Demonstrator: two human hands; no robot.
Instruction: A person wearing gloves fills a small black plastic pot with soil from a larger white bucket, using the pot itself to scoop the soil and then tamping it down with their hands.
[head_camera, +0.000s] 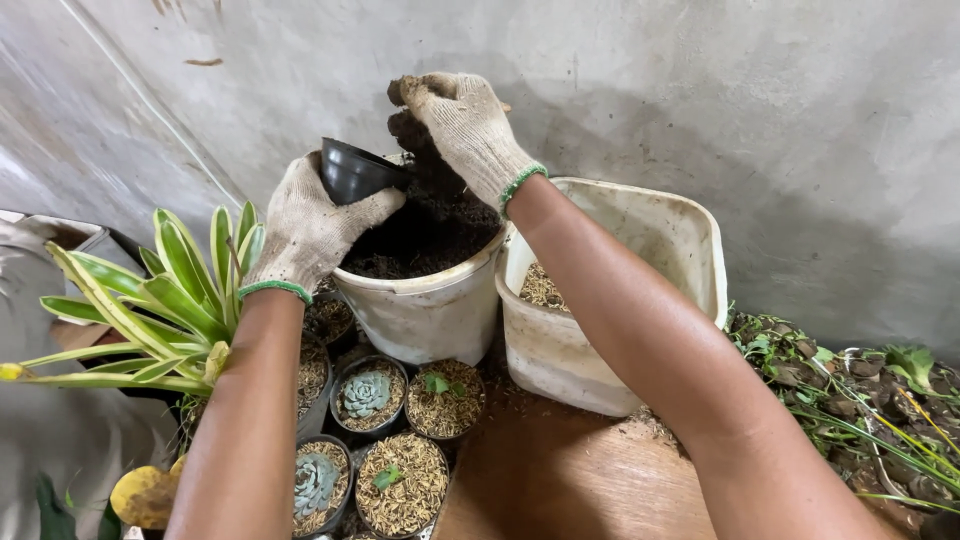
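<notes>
Left gloved hand (305, 228) wrapped around a small black plastic pot (355, 172), gripping it by the lower wall, mouth tipped toward three o'clock and slightly down, long axis lying nearly level. Pot held over the ten o'clock rim of a white bucket of dark soil (425, 290), rim of pot touching or just above the heaped soil; cannot tell which.

Right gloved hand (462, 125) cupped and closed on a clump of dark soil (412, 130), fingers curled downward, crumbs clinging to the knit. Clump lying at three o'clock from the pot's mouth, just beside it and a little higher. Right hand nearer the opening than anything else; left hand only steadying.

At four o'clock from the bucket, touching it, a square white tub (640, 290) with pale husk-like mulch inside. At six o'clock below the bucket, a cluster of small pots topped with mulch, two bearing blue-green rosette succulents (366, 394). At nine o'clock, a striped green-and-cream leafy plant (170, 300) beside the left forearm. At four o'clock far right, a heap of weeds and clods (850, 390) on the floor.
</notes>
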